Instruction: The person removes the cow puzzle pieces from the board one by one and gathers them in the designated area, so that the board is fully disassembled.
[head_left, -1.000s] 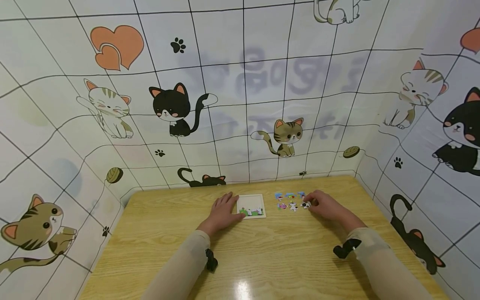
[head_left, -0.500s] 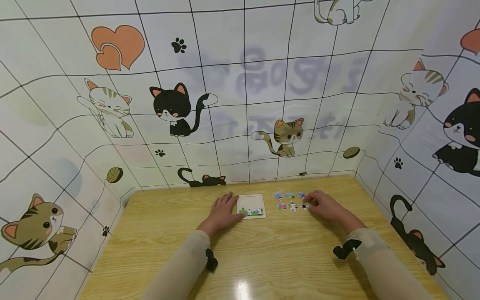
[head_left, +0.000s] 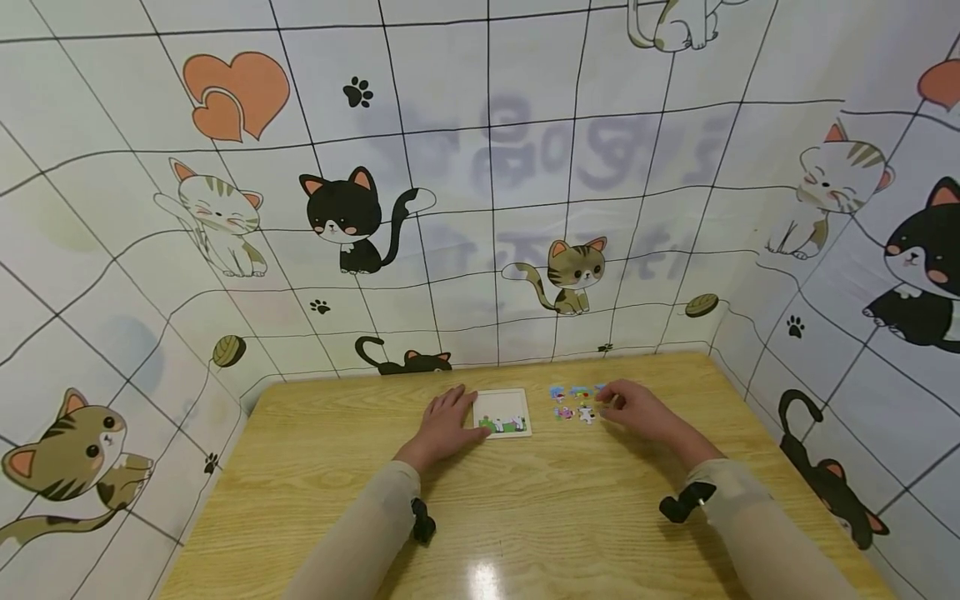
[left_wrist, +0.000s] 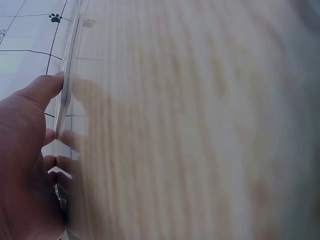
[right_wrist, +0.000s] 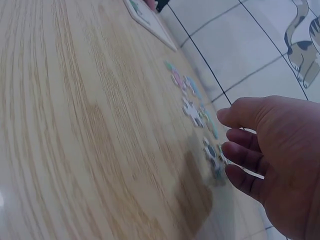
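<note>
My left hand (head_left: 444, 427) lies spread against the left side of a small square puzzle board (head_left: 499, 403). Its thumb touches the board's lower left corner; in the left wrist view the thumb (left_wrist: 47, 90) meets the board's thin edge. A strip of green and white picture pieces fills the board's bottom row. My right hand (head_left: 636, 411) hovers over the right end of the loose jigsaw pieces. In the right wrist view, its thumb and fingers are loosely bent and apart, with no piece seen between them. A black-and-white jigsaw piece (right_wrist: 210, 154) lies close to its fingertips.
Other loose pieces sit in two rows right of the board: a white one (head_left: 587, 414), a pink one (head_left: 564, 412) and blue ones (head_left: 557, 392) behind. The wooden table (head_left: 480, 508) meets a cat-print wall covering (head_left: 465, 200) at its back edge.
My right hand has shifted slightly left and now covers the rightmost pieces in the head view. Just before, the black-and-white piece was turned a little at its fingertips. The left hand stays still.
</note>
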